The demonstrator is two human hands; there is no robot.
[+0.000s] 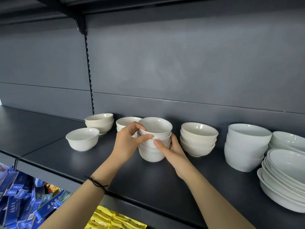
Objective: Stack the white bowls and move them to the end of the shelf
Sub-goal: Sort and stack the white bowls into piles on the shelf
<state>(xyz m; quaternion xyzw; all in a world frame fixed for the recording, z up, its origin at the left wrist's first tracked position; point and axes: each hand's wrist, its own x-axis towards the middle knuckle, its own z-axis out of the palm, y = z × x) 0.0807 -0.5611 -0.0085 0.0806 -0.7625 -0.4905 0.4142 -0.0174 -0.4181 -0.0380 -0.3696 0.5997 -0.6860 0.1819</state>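
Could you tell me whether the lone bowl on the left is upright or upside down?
Upright: the lone bowl stands on the shelf on its foot, opening facing up.

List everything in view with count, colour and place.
Held bowl stack: about four, white, shelf middle, being gripped.
Single bowl: one, white, front left.
Back-left bowl stack: two, white, by the back panel.
Part-hidden bowl stack: count unclear, white, behind held stack's left.
Right bowl stack: about three, white, right of held stack.
Large bowl stack: several, white, further right.
Shallow dishes: two stacks, white, far right.
Shelf: one, dark grey, beneath the crockery.
Blue packets: many, blue, lower left.
Yellow packets: several, yellow, bottom centre.
Cord bracelet: one, black, left wrist.
Left hand: one, pinches top bowl rim.
Right hand: one, grips held stack's side.
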